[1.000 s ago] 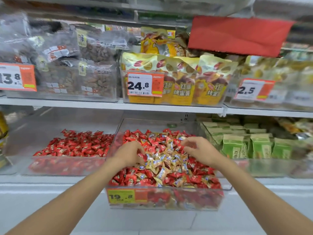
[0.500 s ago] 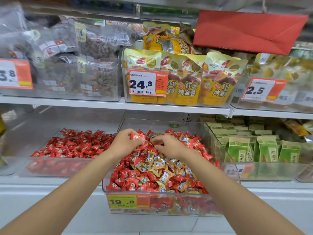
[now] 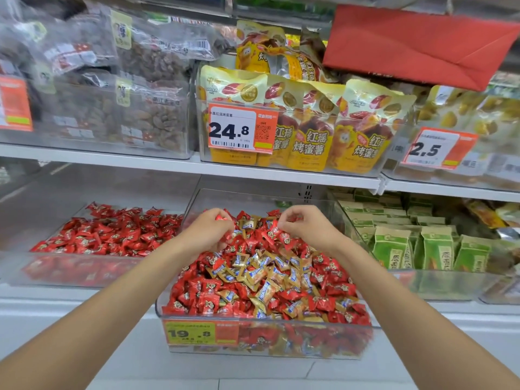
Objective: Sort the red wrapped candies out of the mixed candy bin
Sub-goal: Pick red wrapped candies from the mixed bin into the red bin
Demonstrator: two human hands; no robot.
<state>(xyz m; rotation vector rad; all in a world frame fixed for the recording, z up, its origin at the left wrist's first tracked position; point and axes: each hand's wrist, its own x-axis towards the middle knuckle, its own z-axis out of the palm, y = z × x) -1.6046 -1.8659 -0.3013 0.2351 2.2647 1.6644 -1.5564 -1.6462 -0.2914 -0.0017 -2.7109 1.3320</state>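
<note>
Shop shelves carry a clear mixed candy bin point(image 3: 347, 223) heaped with red wrapped candies point(image 3: 208, 302) and gold candies point(image 3: 254, 274). Over its far end the left hand point(image 3: 206, 235) pinches one red candy point(image 3: 221, 218). The right hand point(image 3: 308, 226) curls onto the pile, but I cannot tell whether it grips anything.

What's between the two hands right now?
Head view: red candies and a gold-wrapped candy heaped in the mixed bin, between the left hand and right hand.

Brightly, evenly lit from above, barely shadowed. Glary on the clear bags point(image 3: 157, 52) upper left. Smeared toward both side edges, bowed along the shelf point(image 3: 281, 173).
</note>
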